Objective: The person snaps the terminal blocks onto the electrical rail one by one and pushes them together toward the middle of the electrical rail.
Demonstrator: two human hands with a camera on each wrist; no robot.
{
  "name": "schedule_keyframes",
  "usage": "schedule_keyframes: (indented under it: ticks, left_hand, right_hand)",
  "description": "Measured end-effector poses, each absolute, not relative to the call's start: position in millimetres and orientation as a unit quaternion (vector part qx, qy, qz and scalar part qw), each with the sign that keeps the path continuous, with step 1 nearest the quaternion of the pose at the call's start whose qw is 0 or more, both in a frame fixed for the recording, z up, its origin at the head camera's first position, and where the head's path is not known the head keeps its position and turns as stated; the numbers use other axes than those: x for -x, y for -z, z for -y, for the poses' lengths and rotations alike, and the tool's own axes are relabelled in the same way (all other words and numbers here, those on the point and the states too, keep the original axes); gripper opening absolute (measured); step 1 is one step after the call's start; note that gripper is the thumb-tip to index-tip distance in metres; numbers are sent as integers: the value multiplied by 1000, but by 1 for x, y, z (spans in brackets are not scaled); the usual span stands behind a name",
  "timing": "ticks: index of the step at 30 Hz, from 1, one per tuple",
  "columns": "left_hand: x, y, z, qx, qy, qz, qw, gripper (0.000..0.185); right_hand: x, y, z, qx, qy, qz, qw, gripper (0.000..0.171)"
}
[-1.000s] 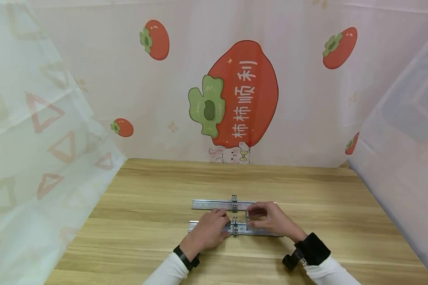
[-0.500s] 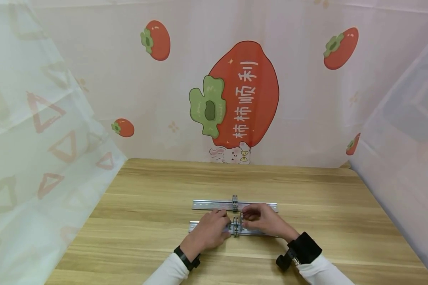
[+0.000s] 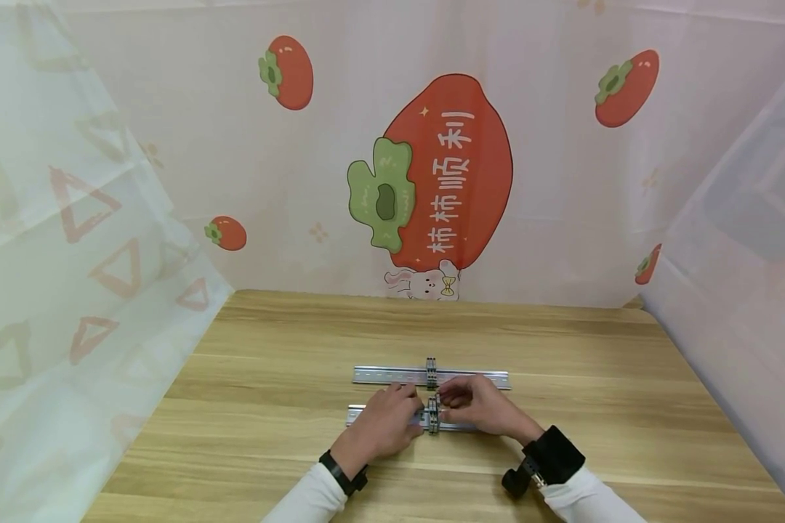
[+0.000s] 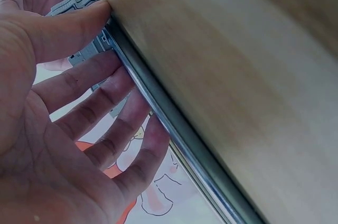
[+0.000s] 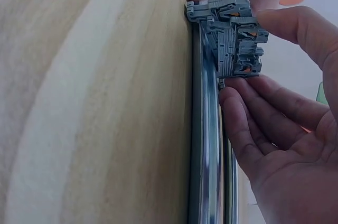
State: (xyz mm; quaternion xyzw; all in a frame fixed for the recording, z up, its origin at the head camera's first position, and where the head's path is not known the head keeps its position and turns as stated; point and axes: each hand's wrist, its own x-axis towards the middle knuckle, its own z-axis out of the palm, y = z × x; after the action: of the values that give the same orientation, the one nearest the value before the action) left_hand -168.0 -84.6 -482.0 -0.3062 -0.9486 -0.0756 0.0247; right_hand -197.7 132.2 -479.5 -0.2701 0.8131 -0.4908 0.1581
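Since a second earlier, the right hand [image 3: 477, 408] had slid left along the near rail [image 3: 360, 415] on the wooden table [image 3: 268, 378], pinching a grey terminal block [image 5: 232, 39] against those already clipped there. Left of the blocks, the left hand [image 3: 379, 428] pressed the rail, thumb and fingers around a block; a far rail [image 3: 392, 375] lay just behind.

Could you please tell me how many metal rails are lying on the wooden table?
2. The far silver metal rail lies across the table's middle, carrying a grey block; the near silver metal rail lies parallel, closer, partly covered by both hands.
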Motion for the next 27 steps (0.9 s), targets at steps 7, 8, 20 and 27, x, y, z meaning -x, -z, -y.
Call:
schedule_keyframes:
  ticks: [7,8,20,27]
  left_hand:
    - [167,481,84,306,73,949,22,33]
    - [167,481,84,307,72,949,23,32]
    - [166,483,84,307,73,949,22,31]
    - [168,482,84,310,71,947,30,29]
  right_hand:
    - [199,488,-135,286,481,-815,150,40]
    - [198,488,-136,288,478,-816,148,40]
    - [195,490,-135,286,462,-827,145,42]
    - [196,490,-134,294,442,-838,128,41]
